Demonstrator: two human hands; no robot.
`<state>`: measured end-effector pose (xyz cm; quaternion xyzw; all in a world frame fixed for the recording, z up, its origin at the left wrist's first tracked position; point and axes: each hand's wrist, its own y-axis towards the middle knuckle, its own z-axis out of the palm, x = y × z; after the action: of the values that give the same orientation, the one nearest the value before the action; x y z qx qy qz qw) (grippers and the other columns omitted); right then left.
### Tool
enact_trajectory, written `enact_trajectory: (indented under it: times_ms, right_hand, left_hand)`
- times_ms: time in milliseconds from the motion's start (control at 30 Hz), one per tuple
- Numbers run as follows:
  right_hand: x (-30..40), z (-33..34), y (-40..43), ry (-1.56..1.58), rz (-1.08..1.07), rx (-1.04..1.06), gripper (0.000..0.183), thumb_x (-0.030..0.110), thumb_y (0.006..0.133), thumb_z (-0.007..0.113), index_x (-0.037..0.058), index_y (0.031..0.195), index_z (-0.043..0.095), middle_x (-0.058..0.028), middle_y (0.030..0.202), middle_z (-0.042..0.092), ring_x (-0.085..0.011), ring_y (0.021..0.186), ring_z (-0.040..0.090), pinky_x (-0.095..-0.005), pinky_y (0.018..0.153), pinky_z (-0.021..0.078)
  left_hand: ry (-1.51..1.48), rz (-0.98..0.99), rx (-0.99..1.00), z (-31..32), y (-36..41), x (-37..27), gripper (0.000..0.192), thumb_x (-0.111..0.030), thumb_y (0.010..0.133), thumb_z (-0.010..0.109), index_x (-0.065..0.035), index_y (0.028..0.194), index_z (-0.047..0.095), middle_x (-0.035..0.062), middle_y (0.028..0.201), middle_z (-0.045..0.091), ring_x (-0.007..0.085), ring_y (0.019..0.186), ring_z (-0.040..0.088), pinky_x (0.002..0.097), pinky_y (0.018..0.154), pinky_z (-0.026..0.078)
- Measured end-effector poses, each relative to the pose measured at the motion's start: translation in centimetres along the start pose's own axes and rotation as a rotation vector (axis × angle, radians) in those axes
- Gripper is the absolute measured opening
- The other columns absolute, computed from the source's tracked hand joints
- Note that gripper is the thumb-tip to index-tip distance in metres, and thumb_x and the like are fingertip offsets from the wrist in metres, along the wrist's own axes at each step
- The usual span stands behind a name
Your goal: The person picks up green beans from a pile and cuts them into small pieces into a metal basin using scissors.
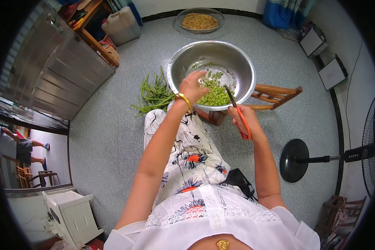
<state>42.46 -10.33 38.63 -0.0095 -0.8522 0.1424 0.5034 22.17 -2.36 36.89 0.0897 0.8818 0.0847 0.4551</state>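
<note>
A wide stainless steel basin rests on a wooden chair in front of me. Chopped green beans lie inside it, heaped towards the near side. My left hand, with a gold bangle at the wrist, hovers over the basin's left part, fingers apart and nothing visible between them. Orange-handled scissors are in my right hand at the near right rim, their dark blades pointing into the basin over the cut pieces. Whole long green beans lie in a loose pile left of the basin, near my knee.
Beyond the basin, a round sieve of yellowish-brown dried pieces sits on the floor. The wooden chair juts out right. A standing fan is at the right, a metal door at the left. Another person stands past the doorway.
</note>
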Motion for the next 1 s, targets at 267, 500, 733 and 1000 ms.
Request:
enact_trajectory:
  times_ms: [267,500,733,1000]
  right_hand:
    - [-0.8,0.8,0.2,0.04,0.031,0.033,0.053,0.056,0.075,0.051,0.0032,0.073,0.055,-0.0031,0.053,0.052,-0.0113,0.048,0.052,-0.0252,0.045,0.0407]
    - [-0.6,0.3,-0.5,0.077,0.018,0.018,0.029,0.032,0.085,0.047,0.0035,0.085,0.052,0.0022,0.055,0.044,-0.0042,0.034,0.037,-0.0193,0.029,0.0297]
    - [-2.5,0.0,-1.1,0.229,0.01,-0.184,0.025,0.024,0.084,0.048,0.0043,0.099,0.053,0.0019,0.058,0.046,-0.003,0.039,0.039,-0.0174,0.032,0.0301]
    - [-2.2,1.3,-0.1,0.341,-0.152,-0.415,0.024,0.014,0.086,0.042,-0.0012,0.104,0.047,-0.0003,0.062,0.044,-0.0036,0.045,0.04,-0.0166,0.036,0.032]
  left_hand:
    - [-0.175,-0.243,0.211,-2.7,1.9,1.8,0.037,0.0,0.065,0.06,-0.0112,0.101,0.058,0.0124,0.105,0.053,0.0168,0.089,0.057,0.024,0.068,0.049]
    - [0.227,0.103,0.042,-4.4,2.5,2.5,0.04,-0.009,0.067,0.062,-0.0169,0.106,0.057,0.0083,0.118,0.047,0.0187,0.097,0.053,0.0268,0.077,0.047]
    - [-0.481,-0.323,-0.443,-10.4,-0.2,11.2,0.015,-0.012,0.077,0.056,-0.0003,0.085,0.061,0.0042,0.072,0.062,0.0096,0.06,0.059,0.0206,0.053,0.047]
    - [-0.232,-0.797,-0.513,-12.9,-9.1,27.1,0.011,-0.012,0.076,0.056,-0.0032,0.083,0.06,0.0052,0.068,0.06,0.0108,0.052,0.057,0.0216,0.047,0.046]
